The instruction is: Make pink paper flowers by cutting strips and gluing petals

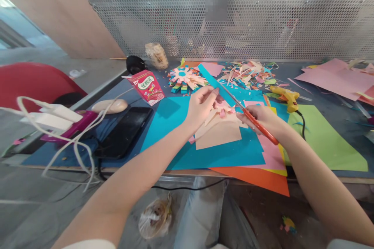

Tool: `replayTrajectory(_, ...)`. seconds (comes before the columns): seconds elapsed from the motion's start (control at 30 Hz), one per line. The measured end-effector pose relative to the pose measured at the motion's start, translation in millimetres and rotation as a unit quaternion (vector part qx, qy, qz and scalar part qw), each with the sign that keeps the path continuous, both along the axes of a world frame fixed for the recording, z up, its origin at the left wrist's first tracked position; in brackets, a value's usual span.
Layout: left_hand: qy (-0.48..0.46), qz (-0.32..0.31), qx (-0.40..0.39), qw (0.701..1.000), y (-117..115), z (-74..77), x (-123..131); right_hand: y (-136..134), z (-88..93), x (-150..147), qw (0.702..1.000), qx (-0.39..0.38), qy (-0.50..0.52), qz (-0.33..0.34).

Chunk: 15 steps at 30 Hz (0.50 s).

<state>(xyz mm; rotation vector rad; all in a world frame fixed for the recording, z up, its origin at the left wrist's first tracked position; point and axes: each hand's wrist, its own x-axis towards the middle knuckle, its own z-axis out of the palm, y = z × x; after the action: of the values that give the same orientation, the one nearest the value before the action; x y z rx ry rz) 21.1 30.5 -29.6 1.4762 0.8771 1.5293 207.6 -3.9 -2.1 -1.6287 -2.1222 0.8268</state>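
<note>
Left hand (pixel 201 104) is pinching blue strip (pixel 208 74), thumb to fingers; right hand (pixel 267 116) is gripping red-handled scissors (pixel 254 121), fingers curled; keeping strip taut, thumb clear, should be steadying any cut

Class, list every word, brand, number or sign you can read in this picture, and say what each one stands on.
"优酸乳": on the pale patch of the red-pink drink carton.
Smaller print on the same carton: too small and blurred to read.
Any marking on the yellow glue gun: too small and blurred to read.
No other text is readable.
</note>
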Motion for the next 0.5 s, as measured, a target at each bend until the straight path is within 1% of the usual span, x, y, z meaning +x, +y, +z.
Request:
replayTrajectory(0.3, 0.003, 0.003, -0.001, 1.0, -1.6, 2.5, 1.6, 0.9, -1.0, 0.5, 1.0, 0.012, -0.009, 0.001)
replayTrajectory(0.5, 0.004, 0.006, -0.002, 1.0, -1.2, 3.0, 1.3, 0.7, 2.3, -1.1, 1.0, 0.018, -0.018, -0.006)
